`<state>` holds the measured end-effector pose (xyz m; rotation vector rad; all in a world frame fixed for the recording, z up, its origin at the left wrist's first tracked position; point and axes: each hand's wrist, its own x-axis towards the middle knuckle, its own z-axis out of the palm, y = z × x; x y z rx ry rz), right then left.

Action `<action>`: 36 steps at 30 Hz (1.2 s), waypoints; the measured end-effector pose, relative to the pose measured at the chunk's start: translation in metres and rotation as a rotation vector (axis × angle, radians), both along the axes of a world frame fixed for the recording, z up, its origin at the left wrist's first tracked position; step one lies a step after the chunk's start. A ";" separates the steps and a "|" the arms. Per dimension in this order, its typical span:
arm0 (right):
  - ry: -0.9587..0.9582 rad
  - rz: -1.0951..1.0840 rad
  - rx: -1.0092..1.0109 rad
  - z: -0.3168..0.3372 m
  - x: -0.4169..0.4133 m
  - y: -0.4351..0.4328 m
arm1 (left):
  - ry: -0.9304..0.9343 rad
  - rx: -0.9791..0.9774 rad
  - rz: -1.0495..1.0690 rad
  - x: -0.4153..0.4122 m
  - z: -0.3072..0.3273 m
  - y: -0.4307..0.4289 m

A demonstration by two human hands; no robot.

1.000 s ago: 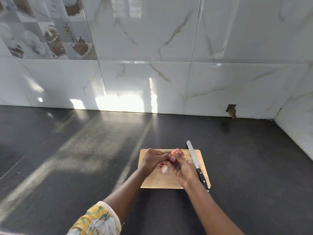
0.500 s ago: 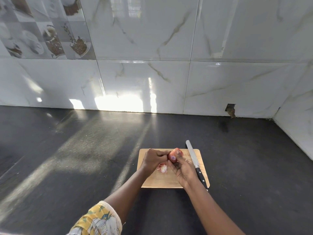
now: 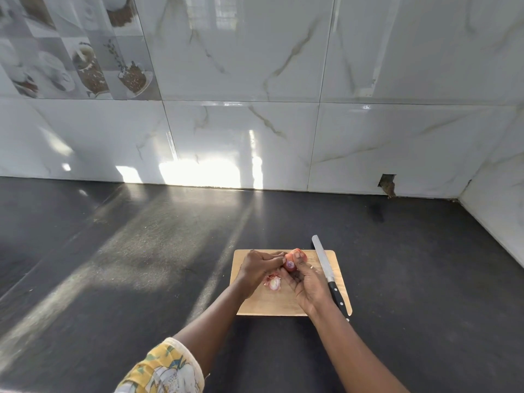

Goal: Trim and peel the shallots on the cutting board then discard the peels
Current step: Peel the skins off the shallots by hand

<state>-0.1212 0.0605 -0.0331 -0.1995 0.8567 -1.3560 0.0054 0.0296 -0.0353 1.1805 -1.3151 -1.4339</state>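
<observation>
1. Both hands work one shallot (image 3: 292,260) held just above the upper middle of the cutting board (image 3: 286,303). The right hand (image 3: 307,282) cradles it, thumb pressed on its orange skin, while the left hand (image 3: 259,268) has its fingers closed in a pinch at the cut purple end — peeling looks under way.
2. Done so far, by my reading: this shallot is already trimmed, and a second one (image 3: 274,283) lies on the board beneath the hands, pale and seemingly peeled, with loose peels (image 3: 270,277) beside it.
3. Left to do: finish stripping the held shallot, then gather and discard the peels — no bin is in view.
4. The knife (image 3: 326,269) rests untouched along the board's right edge, its handle overhanging toward the lower right.
5. The surface (image 3: 141,265) is dark and streaked with sunlight; white marbled wall tiles (image 3: 241,66) fill the upper frame, with a picture tile at upper left.
</observation>
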 end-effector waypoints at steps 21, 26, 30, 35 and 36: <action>0.019 -0.007 -0.015 0.000 -0.002 -0.002 | -0.250 -0.173 0.068 -0.007 0.005 -0.001; 0.012 -0.014 -0.015 0.000 -0.002 -0.001 | -0.310 -0.212 0.067 -0.008 0.004 -0.003; 0.020 -0.013 -0.016 0.001 -0.001 -0.001 | -0.341 -0.210 0.069 -0.005 -0.002 -0.005; -0.015 -0.021 -0.024 0.000 -0.001 -0.001 | -0.206 -0.130 0.043 -0.003 0.000 -0.002; -0.025 -0.023 -0.022 0.000 -0.001 -0.002 | -0.163 -0.098 0.029 -0.002 0.001 -0.001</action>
